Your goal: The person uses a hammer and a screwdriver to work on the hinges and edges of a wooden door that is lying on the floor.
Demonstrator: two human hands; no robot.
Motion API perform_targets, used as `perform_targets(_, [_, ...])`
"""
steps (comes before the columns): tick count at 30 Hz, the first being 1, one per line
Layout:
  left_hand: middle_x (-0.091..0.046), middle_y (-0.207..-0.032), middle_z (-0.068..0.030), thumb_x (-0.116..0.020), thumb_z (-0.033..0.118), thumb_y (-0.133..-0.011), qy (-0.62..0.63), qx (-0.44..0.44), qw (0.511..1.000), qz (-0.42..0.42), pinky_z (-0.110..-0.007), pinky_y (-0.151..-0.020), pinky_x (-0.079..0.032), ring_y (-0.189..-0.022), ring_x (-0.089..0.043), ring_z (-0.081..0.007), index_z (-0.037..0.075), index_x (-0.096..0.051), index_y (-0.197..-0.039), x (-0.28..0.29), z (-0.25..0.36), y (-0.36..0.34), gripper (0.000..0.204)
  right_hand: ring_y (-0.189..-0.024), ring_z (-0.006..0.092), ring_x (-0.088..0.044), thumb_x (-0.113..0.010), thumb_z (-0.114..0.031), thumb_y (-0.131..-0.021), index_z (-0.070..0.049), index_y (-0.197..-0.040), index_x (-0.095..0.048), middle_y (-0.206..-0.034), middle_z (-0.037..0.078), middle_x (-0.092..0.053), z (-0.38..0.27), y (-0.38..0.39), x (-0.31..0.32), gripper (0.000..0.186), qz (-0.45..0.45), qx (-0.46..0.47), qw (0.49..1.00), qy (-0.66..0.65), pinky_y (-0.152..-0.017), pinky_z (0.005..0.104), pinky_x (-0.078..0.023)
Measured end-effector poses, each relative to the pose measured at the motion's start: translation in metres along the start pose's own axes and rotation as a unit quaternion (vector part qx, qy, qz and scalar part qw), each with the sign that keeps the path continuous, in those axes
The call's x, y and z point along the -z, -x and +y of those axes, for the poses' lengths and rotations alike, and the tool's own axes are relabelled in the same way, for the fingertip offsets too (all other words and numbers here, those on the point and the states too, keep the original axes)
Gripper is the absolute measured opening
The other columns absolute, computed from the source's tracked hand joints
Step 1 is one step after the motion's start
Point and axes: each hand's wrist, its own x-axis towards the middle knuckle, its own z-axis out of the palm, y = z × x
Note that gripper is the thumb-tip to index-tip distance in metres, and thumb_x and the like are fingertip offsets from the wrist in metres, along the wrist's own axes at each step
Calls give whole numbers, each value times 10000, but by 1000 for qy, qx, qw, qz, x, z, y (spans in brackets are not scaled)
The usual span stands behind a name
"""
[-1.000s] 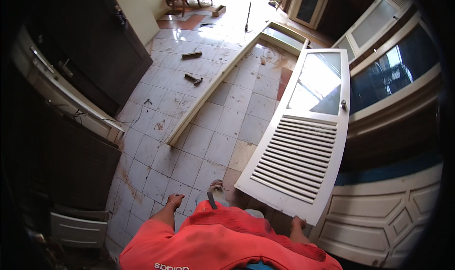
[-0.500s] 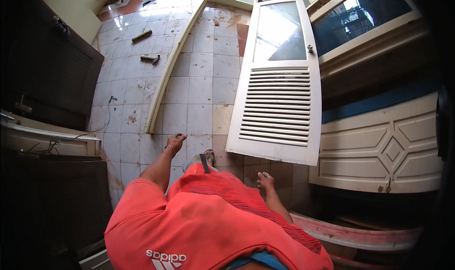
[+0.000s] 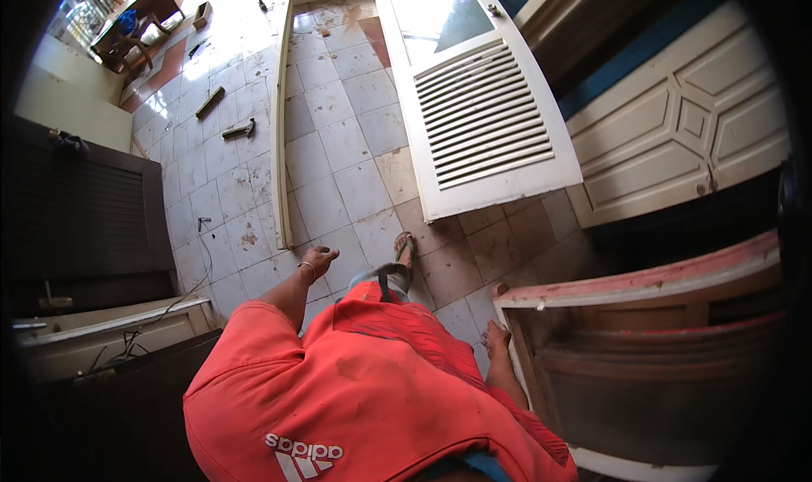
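Observation:
My left hand (image 3: 321,256) hangs low at my left side, a band on its wrist and its fingers loosely stretched, holding nothing I can see. Near it ends the long cream post of a door frame (image 3: 282,156) lying on the tiles. My right hand (image 3: 497,336) hangs with loose fingers beside a wooden frame with a pane (image 3: 516,347); whether it touches the frame I cannot tell. Ahead to the right lies a white louvred door (image 3: 524,173) with a glass upper panel and a round knob (image 3: 494,10).
On the tiled floor (image 3: 338,127) at the left lie a hammer (image 3: 240,129), a wood block (image 3: 211,102) and a thin cable (image 3: 205,249). Dark doors (image 3: 85,211) lean along the left. At the right stands a cream panelled door (image 3: 643,135). A chair (image 3: 135,46) is far left.
My view has turned to the right; the louvred door and frame appear shifted left and tilted. A sandalled foot shows further forward. The wooden frame beside my right hand has come into view.

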Motion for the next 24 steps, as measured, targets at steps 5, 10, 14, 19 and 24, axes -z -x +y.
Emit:
perform_targets(5, [-651,-1112,-211,-700,394,-832,51,3,997,-54,-322,-875,-494,-1021,-637,-265,-32,-579,-1216,7,-87,-5,586,-663,191,-592,-647,-261,-868,-56,-1141,-587,-860,49,-607,173,102,-1,347,-22,-58,997,56,-527,326,-476])
perform_targets(10, [-645,-1120,-221,-699,402,-829,14,-42,996,-79,-327,-873,-495,-1019,-637,-256,-40,-563,-1234,49,-102,25,615,-685,199,-589,-643,-275,-865,-54,-1110,-587,-864,68,-591,348,128,-19,335,-63,-185,980,31,-537,341,-482])
perform_targets(14, [-627,-1157,-226,-672,410,-844,-37,-86,990,-102,-339,-924,-469,-1104,-594,-289,-49,-574,-1219,91,-109,24,600,-714,199,-583,-636,-283,-869,-58,-1110,-589,-869,68,-580,362,179,-64,333,-21,-174,983,-52,-548,349,-482])
perform_targets(19, [-628,-1152,-234,-682,441,-824,50,-126,986,-100,-336,-920,-475,-1092,-606,-302,-59,-581,-1194,136,-150,-8,630,-750,187,-573,-625,-301,-876,-66,-1093,-597,-862,56,-568,309,232,-137,321,24,-83,996,-23,-561,341,-479])
perform_targets(24, [-631,-1156,-225,-685,448,-825,122,-140,977,-102,-333,-910,-480,-1084,-610,-293,-38,-578,-1209,214,-220,7,629,-696,158,-582,-658,-312,-865,-75,-1124,-602,-844,27,-587,239,298,-232,355,27,-45,998,-33,-525,289,-463])
